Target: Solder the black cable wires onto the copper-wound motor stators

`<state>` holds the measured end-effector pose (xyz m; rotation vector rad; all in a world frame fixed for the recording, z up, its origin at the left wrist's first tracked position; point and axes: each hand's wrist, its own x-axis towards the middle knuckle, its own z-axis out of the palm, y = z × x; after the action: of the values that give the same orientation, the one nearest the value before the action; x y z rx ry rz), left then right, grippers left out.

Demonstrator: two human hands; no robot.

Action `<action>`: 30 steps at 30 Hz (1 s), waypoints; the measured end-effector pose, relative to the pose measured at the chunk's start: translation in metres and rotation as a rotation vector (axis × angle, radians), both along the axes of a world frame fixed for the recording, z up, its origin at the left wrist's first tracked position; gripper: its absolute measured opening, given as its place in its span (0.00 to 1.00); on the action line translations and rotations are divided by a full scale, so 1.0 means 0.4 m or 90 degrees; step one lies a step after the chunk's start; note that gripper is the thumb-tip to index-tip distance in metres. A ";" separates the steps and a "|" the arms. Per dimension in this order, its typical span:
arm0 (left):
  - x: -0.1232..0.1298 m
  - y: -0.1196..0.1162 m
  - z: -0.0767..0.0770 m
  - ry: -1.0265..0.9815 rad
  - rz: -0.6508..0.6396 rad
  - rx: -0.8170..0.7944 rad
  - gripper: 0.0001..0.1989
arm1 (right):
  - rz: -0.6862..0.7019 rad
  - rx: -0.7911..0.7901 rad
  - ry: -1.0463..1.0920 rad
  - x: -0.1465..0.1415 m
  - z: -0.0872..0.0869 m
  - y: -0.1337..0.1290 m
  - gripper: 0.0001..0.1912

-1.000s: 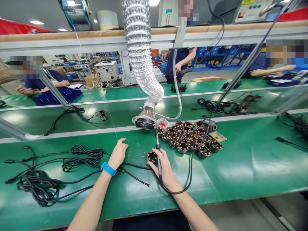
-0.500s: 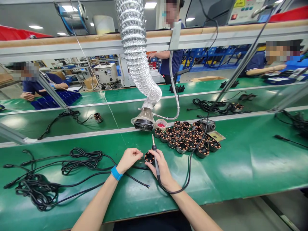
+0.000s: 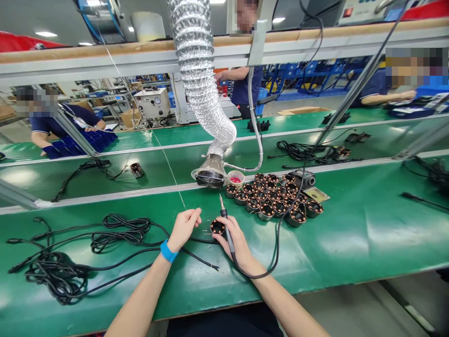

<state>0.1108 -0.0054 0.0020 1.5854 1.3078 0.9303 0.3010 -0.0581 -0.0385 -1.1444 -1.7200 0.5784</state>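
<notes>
My right hand (image 3: 238,243) is closed around a soldering iron (image 3: 228,231), its tip pointing up and away. The thumb and fingers of that same hand also grip a small motor stator (image 3: 217,227) with copper windings, thin wire ends sticking out to its left. Just left of the stator, my left hand (image 3: 184,227) is pinched closed, with a blue band (image 3: 169,252) at the wrist. A thin solder wire (image 3: 170,171) runs down from above and disappears at that hand; its end is hidden. Under my hands a black cable (image 3: 203,260) lies with its stripped end showing.
Several stators (image 3: 266,210) stand grouped to the right, beside a small tub with red contents (image 3: 235,179). A fume extractor (image 3: 209,175) hangs ahead on a silver duct. Coiled black cables (image 3: 56,276) lie left. The iron's cord (image 3: 277,243) loops rightward. Co-workers sit and stand beyond.
My left hand has drawn back from the stator, up and to the left, still pinched. My right hand keeps the iron and stator in nearly the same place. The view has tilted slightly.
</notes>
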 end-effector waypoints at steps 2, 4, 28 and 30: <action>-0.026 -0.016 0.005 0.045 -0.050 -0.022 0.21 | 0.003 0.005 0.006 0.001 -0.002 -0.001 0.24; -0.040 -0.028 0.008 0.069 -0.133 -0.054 0.19 | 0.002 0.014 0.008 0.003 -0.004 -0.002 0.25; 0.025 -0.042 0.002 -0.062 -0.083 -0.149 0.25 | -0.083 0.004 0.022 0.031 0.014 0.025 0.21; 0.020 -0.051 -0.005 0.058 -0.070 -0.017 0.22 | -0.109 0.003 0.018 0.049 0.012 0.032 0.21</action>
<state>0.1189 -0.0258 0.0000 1.6790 1.2761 0.7781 0.3204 -0.0454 -0.0336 -1.2590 -1.5800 0.4824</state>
